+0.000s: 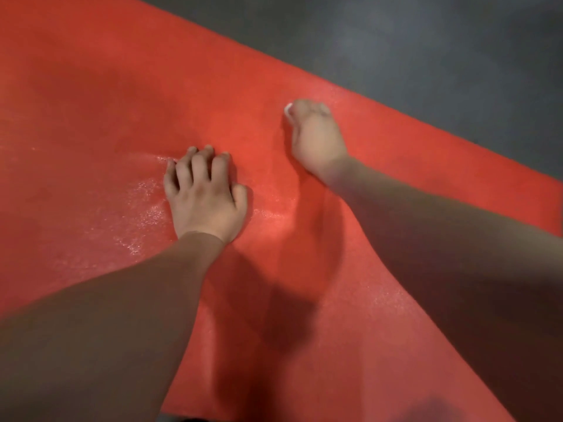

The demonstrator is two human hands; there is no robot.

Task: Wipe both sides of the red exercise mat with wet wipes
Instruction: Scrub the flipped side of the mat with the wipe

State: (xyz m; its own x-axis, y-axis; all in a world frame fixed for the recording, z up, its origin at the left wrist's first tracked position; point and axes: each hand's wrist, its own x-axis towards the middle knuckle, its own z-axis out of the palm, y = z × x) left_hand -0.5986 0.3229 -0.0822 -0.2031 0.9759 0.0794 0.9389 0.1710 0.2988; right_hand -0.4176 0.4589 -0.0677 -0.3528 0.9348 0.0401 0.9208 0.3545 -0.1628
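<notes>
Head view: right hand (315, 138) bunched around a white wet wipe (288, 111), pressing it onto the red mat (91, 102). Left hand (204, 193) braces on the mat, fingers arched, holding nothing. The mat runs diagonally, its far edge just beyond the right hand.

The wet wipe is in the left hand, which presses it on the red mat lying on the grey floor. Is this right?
Not quite. The head view shows the wet wipe in the right hand, not the left; that hand presses it on the red mat lying on the grey floor. The left hand only rests on the mat, holding nothing.
</notes>
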